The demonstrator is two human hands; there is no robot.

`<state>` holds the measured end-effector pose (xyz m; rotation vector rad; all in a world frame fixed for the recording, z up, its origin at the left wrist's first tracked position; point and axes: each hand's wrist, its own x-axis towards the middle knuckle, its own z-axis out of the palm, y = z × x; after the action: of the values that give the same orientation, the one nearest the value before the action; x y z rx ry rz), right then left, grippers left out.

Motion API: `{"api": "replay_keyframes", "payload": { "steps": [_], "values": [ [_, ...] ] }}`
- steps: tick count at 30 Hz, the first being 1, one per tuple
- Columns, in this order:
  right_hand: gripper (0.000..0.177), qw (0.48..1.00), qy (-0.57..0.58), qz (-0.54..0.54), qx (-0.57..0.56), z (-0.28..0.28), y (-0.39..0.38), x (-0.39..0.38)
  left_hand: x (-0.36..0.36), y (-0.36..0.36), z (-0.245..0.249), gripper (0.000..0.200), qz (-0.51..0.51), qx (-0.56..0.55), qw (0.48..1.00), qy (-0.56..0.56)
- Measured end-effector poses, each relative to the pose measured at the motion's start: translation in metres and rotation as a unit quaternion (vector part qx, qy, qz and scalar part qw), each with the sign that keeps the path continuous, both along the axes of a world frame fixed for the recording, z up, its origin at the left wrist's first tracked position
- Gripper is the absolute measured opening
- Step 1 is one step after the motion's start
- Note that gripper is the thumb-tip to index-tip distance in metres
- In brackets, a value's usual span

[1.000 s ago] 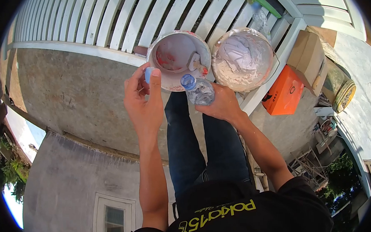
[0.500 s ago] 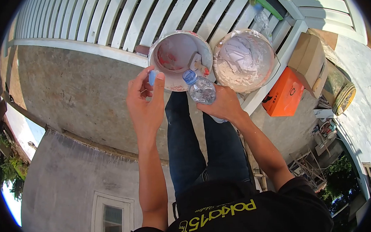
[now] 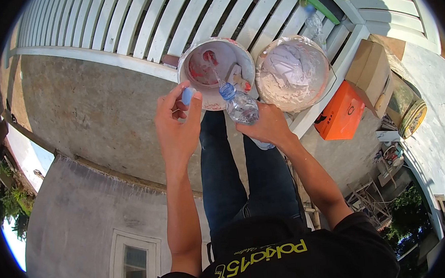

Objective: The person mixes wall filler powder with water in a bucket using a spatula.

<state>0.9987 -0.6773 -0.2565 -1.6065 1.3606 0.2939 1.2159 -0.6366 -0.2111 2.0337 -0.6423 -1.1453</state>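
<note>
Between its thumb and fingers, my left hand [image 3: 178, 116] pinches a small blue cap [image 3: 188, 96]. My right hand [image 3: 266, 122] is wrapped round a clear plastic bottle [image 3: 242, 107], tilted with its neck toward the left bucket [image 3: 183, 70]. A thin stream of liquid runs from the bottle's mouth into that bucket, which has red stains and pinkish liquid inside. A tool with a pale, red-marked end rests inside its right wall. Just to the right, a second bucket [image 3: 323, 94] smeared with pale material holds a crumpled whitish cloth or bag [image 3: 289, 66].
A white slatted railing [image 3: 139, 22] runs behind the buckets. Another plastic bottle [image 3: 313, 26] lies against the slats. To the right are an orange box [image 3: 340, 112], a cardboard box [image 3: 367, 74] and a dirty container with a yellowish rim [image 3: 414, 118].
Liquid now streams out of the bottle into the left bucket, where none was seen falling before. My left hand has shifted slightly right with the cap.
</note>
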Motion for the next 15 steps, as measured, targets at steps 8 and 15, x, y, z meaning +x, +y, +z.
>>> {"api": "replay_keyframes", "payload": {
  "steps": [8, 15],
  "values": [
    [0.051, 0.997, -0.073, 0.009, -0.014, -0.001, 0.001, -0.006, -0.006, -0.005, 0.019, 0.038, -0.078, -0.049, 0.992, 0.088],
    [0.061, 0.99, -0.113, 0.028, -0.077, 0.005, 0.015, -0.014, -0.019, -0.019, 0.046, 0.036, -0.15, 0.041, 0.987, 0.045]
  ]
}}
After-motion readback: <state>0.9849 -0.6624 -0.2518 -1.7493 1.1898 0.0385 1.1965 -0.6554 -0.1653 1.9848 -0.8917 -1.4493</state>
